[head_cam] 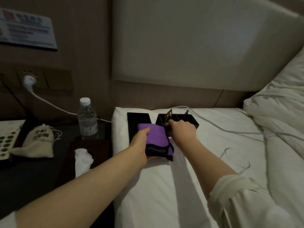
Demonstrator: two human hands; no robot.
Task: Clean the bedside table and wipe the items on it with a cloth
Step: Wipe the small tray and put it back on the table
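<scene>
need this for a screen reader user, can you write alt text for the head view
A person's left hand holds a folded purple cloth over a flat black tray on a white bed, while the right hand grips a black organiser box. A water bottle and drawstring bag stand on the dark bedside table.

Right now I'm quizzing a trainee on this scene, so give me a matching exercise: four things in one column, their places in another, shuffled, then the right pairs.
Things:
1. purple cloth
2. water bottle
3. black box
4. drawstring pouch

Places:
A. upright on the bedside table, near the bed
B. on the white bed, under the right hand
C. held by the left hand
D. lying on the bedside table, left of the bottle

Pairs: 1-C, 2-A, 3-B, 4-D
</scene>
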